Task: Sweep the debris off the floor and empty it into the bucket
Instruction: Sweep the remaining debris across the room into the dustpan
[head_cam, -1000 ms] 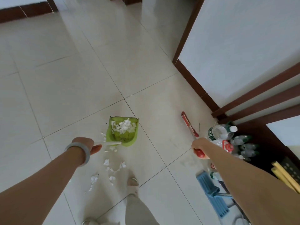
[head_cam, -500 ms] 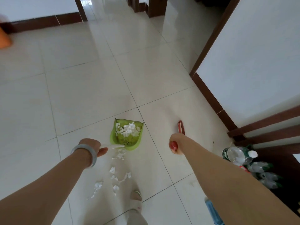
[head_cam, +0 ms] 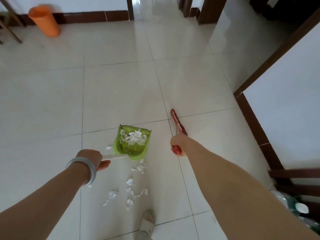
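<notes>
While L grip [head_cam: 90,159] clamps dustpan handle [head_cam: 115,156], R grip [head_cam: 177,144] clamps broom [head_cam: 178,124], both arms outstretched.

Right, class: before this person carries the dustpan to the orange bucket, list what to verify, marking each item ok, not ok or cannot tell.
1. Left hand grips the dustpan handle: ok.
2. Right hand holds the broom: ok.
3. Paper scraps sit inside the dustpan: ok.
4. Floor swept: not ok; loose scraps lie behind the dustpan.
5. Route to the bucket unobstructed: ok; only bare floor shows between.
6. Bucket has room: cannot tell; its inside is hidden.
</notes>
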